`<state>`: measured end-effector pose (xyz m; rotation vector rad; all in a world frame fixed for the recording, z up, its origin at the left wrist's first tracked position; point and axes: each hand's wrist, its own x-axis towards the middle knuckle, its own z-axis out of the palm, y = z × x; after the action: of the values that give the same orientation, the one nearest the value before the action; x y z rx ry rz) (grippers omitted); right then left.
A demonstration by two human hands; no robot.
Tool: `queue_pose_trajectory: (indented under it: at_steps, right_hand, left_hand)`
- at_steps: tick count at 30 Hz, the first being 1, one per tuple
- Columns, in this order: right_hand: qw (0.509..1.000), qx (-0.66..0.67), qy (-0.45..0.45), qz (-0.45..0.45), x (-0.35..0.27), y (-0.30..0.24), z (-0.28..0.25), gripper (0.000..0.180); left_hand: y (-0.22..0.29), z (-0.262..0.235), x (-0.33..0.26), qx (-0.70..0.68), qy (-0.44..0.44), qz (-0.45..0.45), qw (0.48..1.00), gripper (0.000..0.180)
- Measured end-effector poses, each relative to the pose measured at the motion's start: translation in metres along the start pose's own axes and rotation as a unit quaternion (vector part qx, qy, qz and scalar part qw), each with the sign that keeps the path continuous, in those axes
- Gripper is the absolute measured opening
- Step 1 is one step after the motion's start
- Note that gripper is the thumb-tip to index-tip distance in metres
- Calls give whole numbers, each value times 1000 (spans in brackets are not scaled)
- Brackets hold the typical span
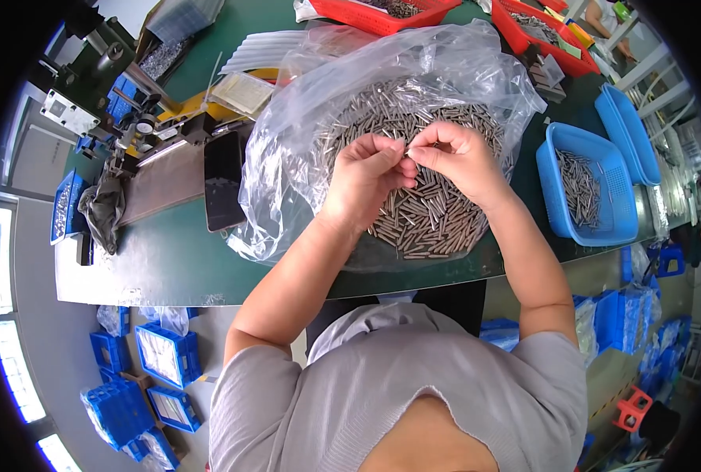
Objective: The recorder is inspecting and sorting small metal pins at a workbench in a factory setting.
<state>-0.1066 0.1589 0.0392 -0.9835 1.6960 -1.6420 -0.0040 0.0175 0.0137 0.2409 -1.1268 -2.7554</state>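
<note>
2 hands meet over a heap of small grey metal pins (421, 212).
Left hand (366, 175) and right hand (459, 157) pinch 1 thin metal pin (406, 149) between closed fingertips, above the clear plastic bag (287, 157) on the green table (169, 259).

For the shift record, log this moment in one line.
left hand + right hand: pinch thin metal pin | over clear plastic bag of metal pins | green table

Pins (421, 212) in bag (287, 157), basket (586, 185) right

Both hands raised — left hand (364, 175), right hand (459, 157) — fingers pinched together.
</note>
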Motion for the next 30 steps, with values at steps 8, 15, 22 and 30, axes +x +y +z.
queue_pose_trajectory:
  at_steps: [8, 15, 22, 30]
  right_hand:
    - [976, 200, 76, 49, 5, 7, -16, 10]
    - [907, 395, -59, 136, 17, 18, -33, 13]
    - [919, -385, -67, -53, 0, 8, 8, 19]
    - [924, -366, -24, -106, 1, 16, 9, 15]
  left_hand:
    - [5, 2, 1, 16, 73, 42, 996, 9]
    - [6, 0, 5, 14, 142, 86, 986, 6]
    - [7, 1, 3, 15, 143, 82, 986, 9]
    - [4, 0, 4, 22, 98, 65, 993, 6]
